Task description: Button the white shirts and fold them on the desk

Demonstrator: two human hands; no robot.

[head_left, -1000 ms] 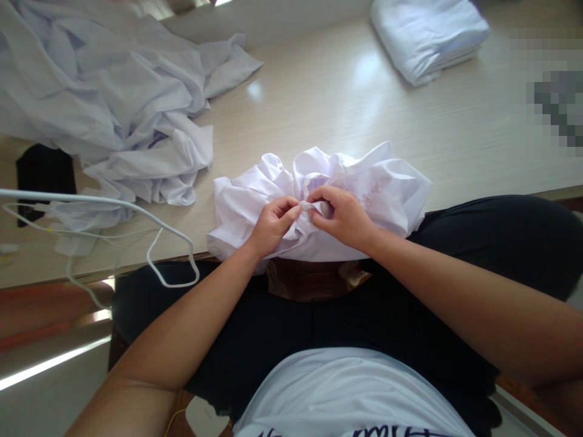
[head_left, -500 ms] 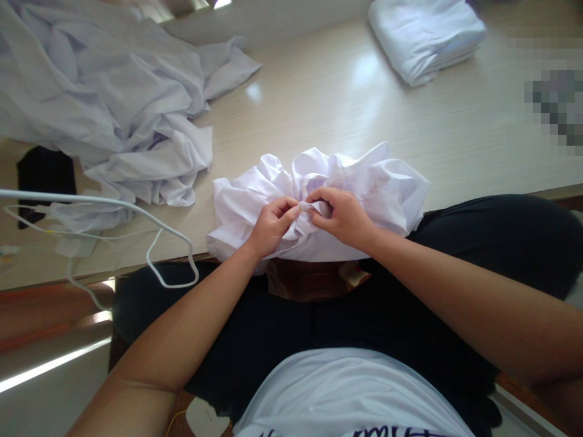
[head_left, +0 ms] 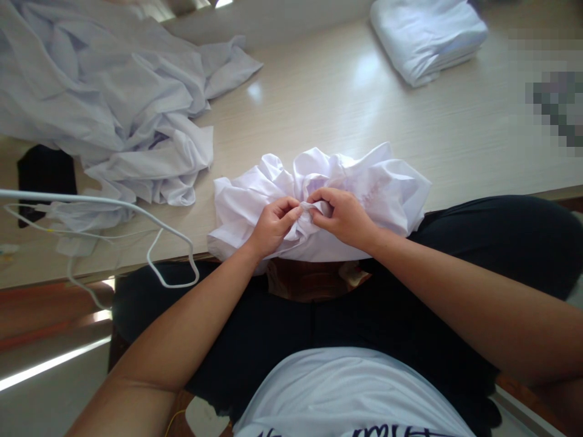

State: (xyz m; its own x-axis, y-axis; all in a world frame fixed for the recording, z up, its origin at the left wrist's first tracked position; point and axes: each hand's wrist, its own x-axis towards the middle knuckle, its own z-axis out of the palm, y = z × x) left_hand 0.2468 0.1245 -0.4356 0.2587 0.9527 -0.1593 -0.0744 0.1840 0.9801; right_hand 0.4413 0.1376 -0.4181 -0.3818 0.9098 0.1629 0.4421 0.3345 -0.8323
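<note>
Bunched white cloth (head_left: 387,188), thin and crumpled like a garment, lies along the front edge of the table just before me. My left hand (head_left: 276,224) pinches a small fold of it between thumb and forefinger. Close beside it, almost touching, my right hand (head_left: 341,215) grips the same raised fold with thumb and fingers. Both hands are closed on the cloth near its middle. Whether a button or other small piece lies between the fingertips is hidden.
A heap of loose white cloth (head_left: 150,91) covers the table's left side. A folded white stack (head_left: 428,42) lies at the back right. White cables (head_left: 173,233) cross the left front, near a black item (head_left: 48,182). The pale tabletop (head_left: 314,103) spreads between them.
</note>
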